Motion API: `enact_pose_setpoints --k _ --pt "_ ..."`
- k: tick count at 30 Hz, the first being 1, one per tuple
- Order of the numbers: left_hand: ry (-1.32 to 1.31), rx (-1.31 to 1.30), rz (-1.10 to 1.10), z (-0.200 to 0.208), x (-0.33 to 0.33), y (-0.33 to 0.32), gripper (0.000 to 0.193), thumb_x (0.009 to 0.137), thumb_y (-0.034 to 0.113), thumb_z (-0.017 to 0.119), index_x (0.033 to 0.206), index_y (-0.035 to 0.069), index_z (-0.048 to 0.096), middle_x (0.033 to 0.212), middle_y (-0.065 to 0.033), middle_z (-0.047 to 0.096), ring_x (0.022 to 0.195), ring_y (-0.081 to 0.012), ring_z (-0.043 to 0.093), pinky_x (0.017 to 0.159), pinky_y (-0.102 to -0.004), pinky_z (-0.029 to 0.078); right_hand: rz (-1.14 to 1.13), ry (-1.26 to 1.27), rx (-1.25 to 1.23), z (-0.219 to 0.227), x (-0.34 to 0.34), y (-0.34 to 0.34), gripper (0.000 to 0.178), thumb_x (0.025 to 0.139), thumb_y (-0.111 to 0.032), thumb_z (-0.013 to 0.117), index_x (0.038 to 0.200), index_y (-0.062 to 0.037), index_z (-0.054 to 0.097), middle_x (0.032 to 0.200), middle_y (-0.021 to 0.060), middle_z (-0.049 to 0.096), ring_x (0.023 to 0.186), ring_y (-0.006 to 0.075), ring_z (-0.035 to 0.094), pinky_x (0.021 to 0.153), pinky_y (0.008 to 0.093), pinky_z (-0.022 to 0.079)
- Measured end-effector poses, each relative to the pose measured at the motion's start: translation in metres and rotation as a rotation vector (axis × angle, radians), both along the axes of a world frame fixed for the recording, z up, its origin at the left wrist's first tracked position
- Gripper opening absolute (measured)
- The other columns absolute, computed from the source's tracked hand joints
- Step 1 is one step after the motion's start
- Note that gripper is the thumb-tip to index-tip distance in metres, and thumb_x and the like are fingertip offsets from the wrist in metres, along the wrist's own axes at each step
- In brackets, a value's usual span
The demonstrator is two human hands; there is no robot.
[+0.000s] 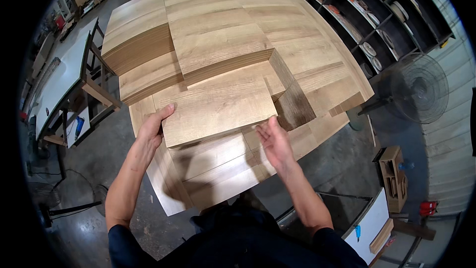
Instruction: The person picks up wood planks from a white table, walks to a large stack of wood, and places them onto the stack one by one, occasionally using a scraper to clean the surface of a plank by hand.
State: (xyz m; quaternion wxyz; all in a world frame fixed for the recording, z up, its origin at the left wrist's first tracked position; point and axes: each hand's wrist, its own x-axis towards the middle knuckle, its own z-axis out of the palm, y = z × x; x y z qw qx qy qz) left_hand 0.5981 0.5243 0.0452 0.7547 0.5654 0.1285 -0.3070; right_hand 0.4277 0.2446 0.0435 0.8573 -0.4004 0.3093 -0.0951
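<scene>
A rectangular wood-grain board (218,104) lies level in front of me, above lower boards, its front edge casting a shadow. My left hand (157,125) is closed on the board's left end, thumb on top and fingers below the edge. At the board's front right corner is my right hand (275,141), palm turned up and fingers apart, its fingertips at the corner. Around and beneath are stacks of similar wood-grain boards (218,34) of uneven height. A darker panel edge (292,89) stands just right of the board.
A white-topped workbench (64,77) is at the left, with a blue tool (79,126) near it. Black shelving (367,25) with rolls and a standing fan (419,87) line the right. Lower right are a cardboard box (394,178) and another white table (369,223).
</scene>
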Motion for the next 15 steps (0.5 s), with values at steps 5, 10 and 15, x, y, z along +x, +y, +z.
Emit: enact_pose_setpoints --k 5,10,15 --pt "-0.064 0.089 -0.002 0.007 0.002 -0.021 0.06 0.077 0.03 0.076 0.117 -0.01 0.054 0.11 -0.0175 0.063 0.098 -0.0247 0.062 0.085 -0.0347 0.05 -0.02 -0.039 -0.014 0.002 0.03 -0.01 0.028 0.088 -0.034 0.066 0.101 -0.0121 0.056 0.094 -0.0015 0.054 0.086 0.0129 0.049 0.087 0.032 0.039" --pt "-0.002 0.057 -0.024 0.01 0.021 -0.052 0.056 0.081 0.025 0.073 0.124 -0.002 0.05 0.12 -0.0138 0.058 0.112 -0.0226 0.055 0.098 -0.034 0.044 -0.064 0.153 -0.142 -0.014 0.066 -0.04 0.048 0.088 -0.038 0.064 0.117 -0.0033 0.046 0.111 0.0047 0.049 0.1 0.0131 0.042 0.096 0.0354 0.033" --pt "-0.047 0.091 -0.002 0.008 0.024 -0.063 0.055 0.083 0.026 0.071 0.125 -0.002 0.049 0.122 -0.0133 0.057 0.112 -0.022 0.055 0.098 -0.033 0.043 0.095 0.21 -0.258 0.003 0.081 -0.045 0.092 0.091 -0.056 0.047 0.143 0.0092 0.007 0.151 0.0229 0.009 0.142 0.029 0.007 0.114 0.0424 0.011"
